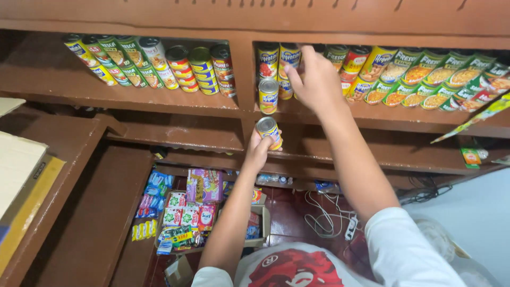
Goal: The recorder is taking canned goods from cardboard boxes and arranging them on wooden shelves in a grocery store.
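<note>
My left hand (258, 150) grips a small yellow-labelled can (269, 131) below the brown wooden shelf (159, 103). My right hand (316, 79) reaches up onto that shelf, its fingers around a yellow can (288, 56) in the right bay. A single can of the same kind (268, 95) stands at the shelf's front, just left of my right hand, with a red-and-yellow can (268, 60) behind it. Whether my right hand lifts or only touches its can I cannot tell.
Rows of cans fill the left bay (154, 64) and the right bay (430, 77). A lower wooden shelf (175, 139) runs beneath. On the floor stand a cardboard box of sachets (186, 218), blue packets (154, 194), and a white power strip with cables (332, 218). Cardboard (18, 170) lies at left.
</note>
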